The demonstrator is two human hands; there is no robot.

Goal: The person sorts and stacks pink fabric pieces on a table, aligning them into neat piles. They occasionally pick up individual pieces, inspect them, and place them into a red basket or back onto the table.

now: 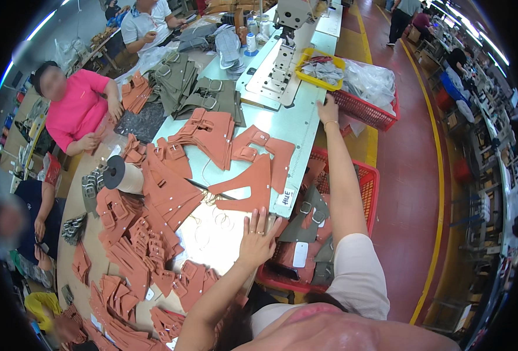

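My left hand [257, 240] lies with fingers stretched on the bright white work surface [212, 245], touching the near edge of a terracotta, leather-like cut piece [244, 193]. My right arm is stretched far forward along the table's right edge. At its end my right hand [328, 111] is beside the edge, just below a yellow basket [320, 69] of grey pieces and next to a red crate [361, 108]. Its fingers look apart, with nothing seen in them. Terracotta pieces with buckles [206, 131] lie ahead of my left hand.
A sewing machine [279, 70] stands at the table's far end. Piles of terracotta pieces [124, 257] and a thread cone [122, 174] fill the left. A red basket [364, 175] holds green and terracotta pieces beside me. A person in pink [86, 102] works across the table.
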